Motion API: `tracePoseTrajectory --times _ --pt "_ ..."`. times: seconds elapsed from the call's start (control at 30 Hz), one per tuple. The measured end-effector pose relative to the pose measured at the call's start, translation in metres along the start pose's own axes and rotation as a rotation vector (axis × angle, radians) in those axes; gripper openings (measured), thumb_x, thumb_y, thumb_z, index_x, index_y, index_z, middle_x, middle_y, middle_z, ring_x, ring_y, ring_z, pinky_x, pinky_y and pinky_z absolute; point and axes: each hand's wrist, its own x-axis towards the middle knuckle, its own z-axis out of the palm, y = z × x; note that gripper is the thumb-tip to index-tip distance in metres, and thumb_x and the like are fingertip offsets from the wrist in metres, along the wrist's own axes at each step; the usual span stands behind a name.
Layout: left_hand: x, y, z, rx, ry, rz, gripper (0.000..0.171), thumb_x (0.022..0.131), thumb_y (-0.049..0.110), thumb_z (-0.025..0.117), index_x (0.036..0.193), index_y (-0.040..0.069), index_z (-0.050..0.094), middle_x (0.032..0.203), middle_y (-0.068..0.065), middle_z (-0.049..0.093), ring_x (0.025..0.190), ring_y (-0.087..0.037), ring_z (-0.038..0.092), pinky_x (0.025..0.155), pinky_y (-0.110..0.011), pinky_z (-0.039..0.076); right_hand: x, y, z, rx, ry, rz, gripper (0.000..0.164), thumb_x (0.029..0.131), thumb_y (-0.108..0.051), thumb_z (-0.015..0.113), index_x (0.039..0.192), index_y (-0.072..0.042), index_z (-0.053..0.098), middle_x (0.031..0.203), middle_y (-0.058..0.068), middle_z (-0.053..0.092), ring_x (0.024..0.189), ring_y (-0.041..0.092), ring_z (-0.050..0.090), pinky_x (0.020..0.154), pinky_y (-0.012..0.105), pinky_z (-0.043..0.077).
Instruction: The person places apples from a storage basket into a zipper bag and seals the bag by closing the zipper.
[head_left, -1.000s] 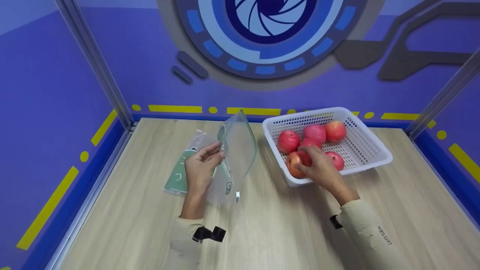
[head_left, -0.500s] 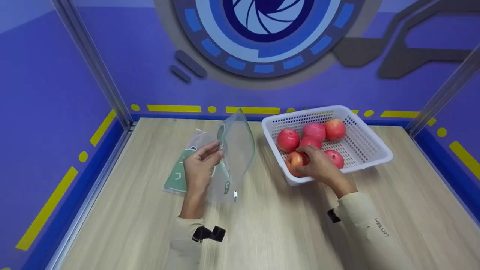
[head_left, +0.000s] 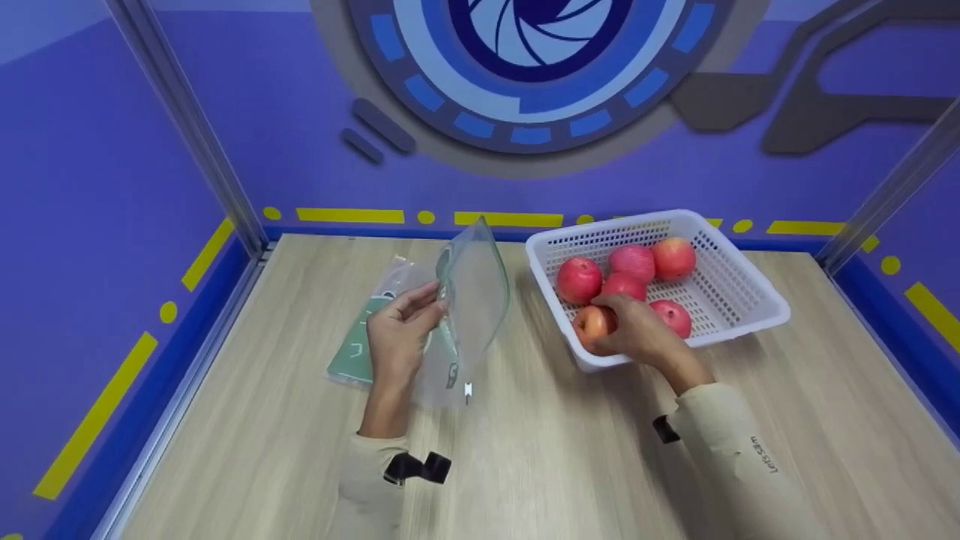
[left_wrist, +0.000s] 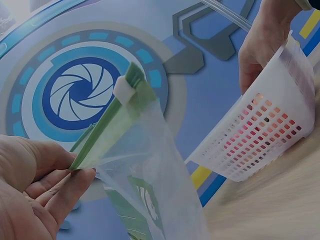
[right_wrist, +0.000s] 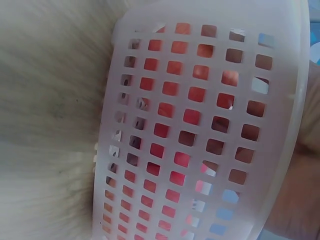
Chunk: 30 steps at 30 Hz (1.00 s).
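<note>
My left hand (head_left: pixel 397 341) pinches the top edge of a clear zip bag (head_left: pixel 480 289) between thumb and fingers. The bag's mouth gapes, and its green zip strip with a white slider (left_wrist: pixel 124 90) shows in the left wrist view. Over the near left corner of a white plastic basket (head_left: pixel 766 311), my right hand (head_left: pixel 646 337) curls its fingers round an orange-red apple (head_left: pixel 591 327). That hand covers part of the fruit. In the right wrist view the basket wall (right_wrist: pixel 195 120) hides most of the grip, with red showing through its holes.
Several other apples lie in the basket, among them a red one (head_left: pixel 579 280) and a yellowish-red one (head_left: pixel 674 259). A flat bag with a green print (head_left: pixel 352 360) lies on the wooden table (head_left: pixel 525 465) under the left hand. Blue-purple panels wall the table in.
My right hand has closed round the near left apple, which has turned so its stem dimple faces left. The left hand and the bag have stayed nearly still.
</note>
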Motion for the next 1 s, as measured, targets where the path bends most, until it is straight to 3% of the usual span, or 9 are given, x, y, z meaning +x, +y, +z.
tracePoseTrajectory --times 0.3,0.57,0.8,1.0 --pt "0.002 -0.002 0.002 -0.010 -0.002 0.016 0.027 0.095 0.003 0.079 0.122 0.003 0.079 0.115 -0.014 0.077 0.103 -0.027 0.075 0.087 -0.026 0.061 -0.006 0.002 0.002 0.049 0.105 0.007 0.064 0.080 -0.010 0.091 0.137 -0.001 0.064 0.120 0.015 0.068 0.107 0.036 0.063 0.101 0.057 0.052" --pt "0.002 0.000 0.005 -0.004 -0.003 0.015 0.027 0.096 0.005 0.079 0.123 0.004 0.079 0.116 -0.012 0.077 0.105 -0.027 0.076 0.090 -0.029 0.061 -0.010 0.002 0.012 0.110 0.334 -0.068 0.073 0.079 -0.008 0.094 0.141 0.007 0.058 0.133 0.025 0.064 0.120 0.041 0.058 0.106 0.057 0.046" --pt "0.005 0.000 0.011 0.008 -0.001 0.007 0.027 0.097 0.006 0.079 0.124 0.008 0.079 0.115 -0.008 0.078 0.104 -0.025 0.076 0.091 -0.030 0.061 -0.015 -0.004 0.016 0.229 0.579 -0.113 0.078 0.076 -0.008 0.097 0.143 0.005 0.059 0.136 0.022 0.065 0.121 0.034 0.061 0.105 0.046 0.050" --pt "0.006 -0.005 0.014 0.009 -0.003 0.005 0.027 0.097 0.006 0.078 0.124 0.007 0.079 0.116 -0.009 0.078 0.105 -0.025 0.076 0.092 -0.033 0.061 -0.022 -0.019 0.023 0.364 0.669 -0.105 0.076 0.078 -0.010 0.097 0.144 0.004 0.060 0.137 0.019 0.065 0.120 0.027 0.063 0.099 0.020 0.052"
